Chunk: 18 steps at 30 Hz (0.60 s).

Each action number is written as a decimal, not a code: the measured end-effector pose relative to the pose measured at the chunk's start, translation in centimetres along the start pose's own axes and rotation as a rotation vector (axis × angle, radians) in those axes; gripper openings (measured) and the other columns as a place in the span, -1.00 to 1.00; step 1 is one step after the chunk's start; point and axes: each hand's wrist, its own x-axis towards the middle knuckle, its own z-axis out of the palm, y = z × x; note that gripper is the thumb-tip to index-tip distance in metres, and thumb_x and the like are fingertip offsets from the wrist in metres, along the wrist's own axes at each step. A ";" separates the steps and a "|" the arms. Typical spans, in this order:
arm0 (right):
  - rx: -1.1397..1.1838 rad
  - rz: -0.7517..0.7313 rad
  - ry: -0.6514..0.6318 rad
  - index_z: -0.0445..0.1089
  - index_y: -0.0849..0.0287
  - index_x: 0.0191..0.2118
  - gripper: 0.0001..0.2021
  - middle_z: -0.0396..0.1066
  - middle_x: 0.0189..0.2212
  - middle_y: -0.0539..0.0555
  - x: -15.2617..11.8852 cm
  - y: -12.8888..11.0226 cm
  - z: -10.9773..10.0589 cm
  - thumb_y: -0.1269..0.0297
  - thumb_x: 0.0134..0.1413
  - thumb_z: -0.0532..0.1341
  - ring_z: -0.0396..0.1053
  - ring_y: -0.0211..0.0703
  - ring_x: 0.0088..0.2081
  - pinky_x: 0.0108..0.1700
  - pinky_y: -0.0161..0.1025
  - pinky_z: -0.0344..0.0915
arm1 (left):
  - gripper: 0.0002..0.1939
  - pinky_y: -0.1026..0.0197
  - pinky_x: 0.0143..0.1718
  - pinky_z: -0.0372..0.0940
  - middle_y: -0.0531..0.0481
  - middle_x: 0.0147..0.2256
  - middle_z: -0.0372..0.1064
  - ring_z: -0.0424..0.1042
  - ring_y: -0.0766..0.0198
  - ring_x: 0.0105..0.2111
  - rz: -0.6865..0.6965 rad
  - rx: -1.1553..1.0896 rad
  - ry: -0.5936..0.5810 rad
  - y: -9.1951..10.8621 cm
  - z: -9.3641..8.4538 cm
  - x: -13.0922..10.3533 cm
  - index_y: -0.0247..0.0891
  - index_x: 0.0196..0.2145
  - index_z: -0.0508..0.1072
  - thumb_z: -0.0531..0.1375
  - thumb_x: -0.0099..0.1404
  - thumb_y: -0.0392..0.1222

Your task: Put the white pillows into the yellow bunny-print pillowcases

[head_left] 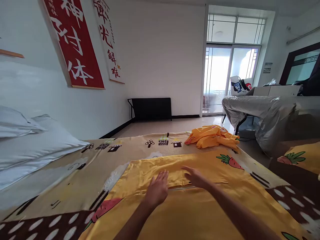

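Note:
A yellow fabric cover (195, 213) printed with carrots lies spread out on the bed in front of me. A slit with a pale edge (183, 188) runs across it, and the cloth beyond the slit has small creases. My left hand (157, 188) rests flat on the cover just left of the slit, with its fingers stretched forward. To the right, my right hand (196, 177) is over the cover beyond the slit, fingers extended and thumb side toward the left. Neither hand holds anything. Whether the right palm touches the cloth is hard to make out.
Beneath the cover is a beige patterned bed sheet (97, 166). Crumpled yellow cloth (215, 136) lies at the bed's far edge. White pillows (37, 143) sit at left. A plastic-wrapped table (260, 106) stands right, a black folded panel (152, 109) by the far wall.

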 end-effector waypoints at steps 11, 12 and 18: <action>-0.176 0.200 -0.091 0.14 0.17 0.24 -0.49 0.04 0.26 0.17 2.6 11.8 1.2 0.18 0.23 -0.12 -0.01 0.00 0.27 0.23 -0.03 -0.01 | -0.39 -0.20 0.23 -0.16 -0.18 0.32 -0.26 -0.21 0.03 0.31 -0.308 0.046 0.029 -12.7 3.1 7.4 -0.31 0.28 -0.05 -0.27 0.34 -0.06; -0.208 0.280 -0.077 0.10 0.21 0.26 -0.47 0.01 0.27 0.21 1.7 14.7 0.0 0.17 0.23 -0.14 -0.04 0.02 0.28 0.24 0.02 -0.06 | -0.41 -0.15 0.24 -0.18 -0.17 0.31 -0.24 -0.21 0.05 0.31 -0.337 0.074 0.025 -15.5 2.9 7.0 -0.31 0.27 -0.01 -0.23 0.33 -0.11; -0.344 0.514 -0.021 0.12 0.31 0.23 -0.48 -0.01 0.26 0.33 -0.7 20.2 -3.6 0.29 0.17 -0.09 -0.11 0.16 0.29 0.20 0.27 -0.19 | -0.46 -0.20 0.16 0.01 -0.14 0.26 -0.01 -0.01 0.03 0.26 -0.480 0.253 0.186 -20.7 2.0 5.6 -0.23 0.22 0.15 -0.18 0.30 -0.23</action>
